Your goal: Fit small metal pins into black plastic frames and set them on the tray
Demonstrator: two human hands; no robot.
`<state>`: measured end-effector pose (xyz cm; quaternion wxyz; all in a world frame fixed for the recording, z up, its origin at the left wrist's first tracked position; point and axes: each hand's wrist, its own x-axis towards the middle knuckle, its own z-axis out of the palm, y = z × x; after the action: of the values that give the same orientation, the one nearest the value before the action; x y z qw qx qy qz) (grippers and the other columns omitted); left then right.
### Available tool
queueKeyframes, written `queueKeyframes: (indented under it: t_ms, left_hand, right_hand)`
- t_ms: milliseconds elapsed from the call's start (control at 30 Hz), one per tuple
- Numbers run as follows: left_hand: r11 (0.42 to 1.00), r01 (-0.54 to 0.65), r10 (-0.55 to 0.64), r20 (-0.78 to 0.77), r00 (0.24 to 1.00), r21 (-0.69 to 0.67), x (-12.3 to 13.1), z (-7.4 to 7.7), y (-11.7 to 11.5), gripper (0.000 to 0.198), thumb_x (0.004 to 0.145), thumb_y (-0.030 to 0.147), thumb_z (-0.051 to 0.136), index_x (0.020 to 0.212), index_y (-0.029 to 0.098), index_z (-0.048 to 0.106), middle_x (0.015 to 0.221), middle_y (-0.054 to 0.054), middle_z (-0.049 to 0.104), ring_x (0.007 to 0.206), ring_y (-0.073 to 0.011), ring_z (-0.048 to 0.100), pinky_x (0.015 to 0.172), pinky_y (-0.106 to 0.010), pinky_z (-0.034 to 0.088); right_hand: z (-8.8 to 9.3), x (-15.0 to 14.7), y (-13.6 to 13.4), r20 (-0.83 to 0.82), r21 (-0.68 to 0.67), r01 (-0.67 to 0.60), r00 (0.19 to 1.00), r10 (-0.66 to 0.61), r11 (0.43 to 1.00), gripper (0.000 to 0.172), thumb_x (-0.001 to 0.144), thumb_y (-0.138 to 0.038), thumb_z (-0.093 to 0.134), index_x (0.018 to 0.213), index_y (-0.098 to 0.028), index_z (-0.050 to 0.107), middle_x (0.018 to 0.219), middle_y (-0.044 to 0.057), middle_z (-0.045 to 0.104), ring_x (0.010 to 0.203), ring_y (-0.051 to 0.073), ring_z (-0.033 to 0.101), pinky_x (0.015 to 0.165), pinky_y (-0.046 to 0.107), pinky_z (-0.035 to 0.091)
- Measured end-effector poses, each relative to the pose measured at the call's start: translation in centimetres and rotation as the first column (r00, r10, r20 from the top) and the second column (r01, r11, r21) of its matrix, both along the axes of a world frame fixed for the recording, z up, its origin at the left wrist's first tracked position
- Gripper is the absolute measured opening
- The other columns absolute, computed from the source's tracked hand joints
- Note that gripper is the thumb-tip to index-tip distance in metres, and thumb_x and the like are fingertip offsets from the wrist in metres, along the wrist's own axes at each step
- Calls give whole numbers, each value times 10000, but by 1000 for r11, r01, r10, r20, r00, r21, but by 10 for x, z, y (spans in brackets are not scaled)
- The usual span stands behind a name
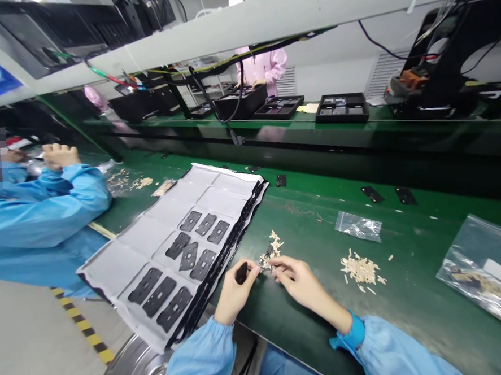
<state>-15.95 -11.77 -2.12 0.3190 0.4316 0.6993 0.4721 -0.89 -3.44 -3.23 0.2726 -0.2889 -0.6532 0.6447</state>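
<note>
My left hand (236, 287) is closed around a small dark part (241, 273), mostly hidden by the fingers, so its kind is unclear. Close beside it, my right hand (296, 280) has its thumb and fingers drawn together; whatever they pinch is too small to make out. Both hands meet at a small pile of cream and black slips (275, 243) on the green worktop (310, 331). To the left lies a grey-white compartmented tray sheet (137, 234), stacked on others, with several flat black plates with cut-outs (173, 308) in its near compartments.
Right of my hands are a heap of cream slips (361, 270), a small clear bag (358, 226) and a larger clear bag (489, 275). Loose black plates (405, 195) lie toward the back. A co-worker's blue sleeve (43, 206) is at left; black trays (341, 108) stand on the shelf.
</note>
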Motion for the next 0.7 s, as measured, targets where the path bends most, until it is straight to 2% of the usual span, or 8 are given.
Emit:
queueKeyframes:
  t_ms: [100,200,267,367,467,600,700]
  left_hand:
    - [999,-49,50,128,991,-6,12,4,2,184,801,337,588,762,157,576,677,14,530,587,-96,461,548,-205,356]
    - [997,-65,54,272,961,33,33,10,9,184,800,335,596,774,153,578,632,33,496,526,-71,406,506,-193,325]
    - [995,-65,35,365,930,72,48,14,14,182,804,331,594,775,152,575,629,37,490,523,-65,397,511,-190,328]
    - [996,-14,-29,457,889,90,67,19,22,190,808,339,591,784,152,568,656,30,502,526,-63,404,510,-190,337]
    - [995,68,-90,426,900,67,80,23,30,208,797,360,600,803,153,579,669,20,516,522,-71,421,496,-196,343]
    - [979,201,-202,289,936,34,93,28,40,206,801,369,588,799,163,602,680,6,547,536,-92,453,506,-207,370]
    - [949,311,-314,182,932,45,104,34,50,204,819,358,561,757,167,603,714,-3,565,567,-102,479,537,-214,389]
  right_hand:
    - [10,5,4,-58,-183,17,998,-28,983,205,775,-318,608,859,-138,656,676,36,636,542,143,602,500,262,525]
    - [25,11,1,-142,-281,-3,989,-38,960,246,726,-355,682,845,-141,657,656,19,624,603,145,609,534,252,535]
    - [32,16,0,-163,-304,60,980,-114,951,242,707,-360,707,806,-144,660,687,23,629,657,150,614,561,249,545]
    - [37,30,2,-157,-285,180,960,-232,941,222,706,-355,713,761,-147,656,705,22,623,638,138,599,529,235,541]
    - [40,51,10,-139,-226,229,954,-264,947,208,718,-340,705,786,-150,656,707,22,619,619,132,587,498,227,528]
    - [46,81,18,-77,-154,260,959,-274,953,220,717,-352,699,798,-152,653,650,9,593,579,128,562,435,212,496]
    - [53,100,21,-56,-154,269,958,-280,951,221,713,-356,700,774,-151,647,624,-5,587,525,109,551,462,227,503]
